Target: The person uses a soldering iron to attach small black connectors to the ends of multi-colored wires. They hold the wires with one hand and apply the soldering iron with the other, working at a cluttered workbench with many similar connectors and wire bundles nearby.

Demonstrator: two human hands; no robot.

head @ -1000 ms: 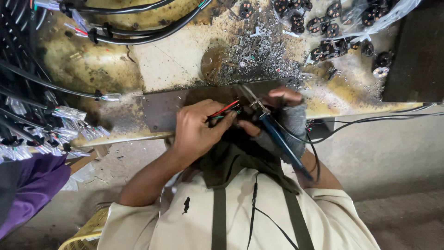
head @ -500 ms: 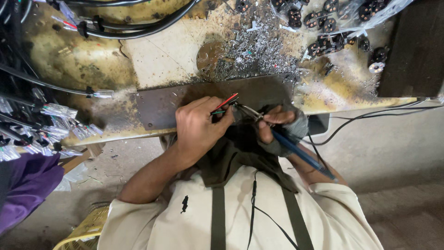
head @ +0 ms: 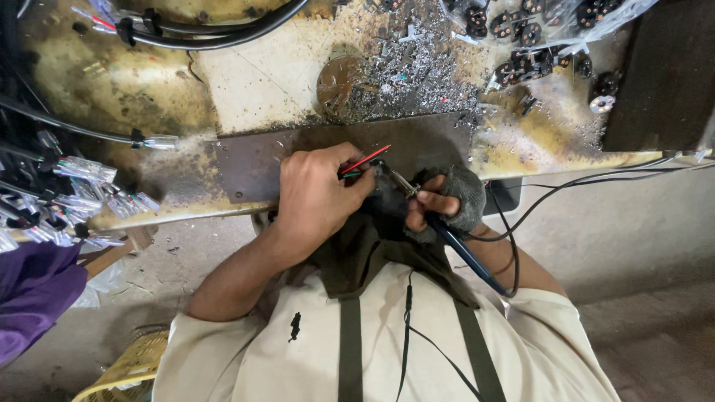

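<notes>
My left hand (head: 316, 195) pinches thin red and green wires (head: 366, 161) over a dark metal plate (head: 261, 160) at the bench edge. My right hand (head: 445, 202), in a grey fingerless glove, grips a soldering iron with a blue handle (head: 463, 251). The iron's metal tip (head: 393, 179) touches the wire ends just right of my left fingers. A faint wisp of smoke rises near the tip. A black cord (head: 566, 187) runs from the iron to the right.
Metal scraps and solder bits (head: 417, 71) litter the stained bench. A clear bag of black plug parts (head: 536, 30) lies at the top right. Black cables (head: 201, 33) and wire bundles with clear connectors (head: 82, 193) lie left. Purple cloth (head: 33, 294) is at lower left.
The soldering iron has swung down so its tip meets the wires held by my left hand. My right hand shifted slightly lower and closer to the left.
</notes>
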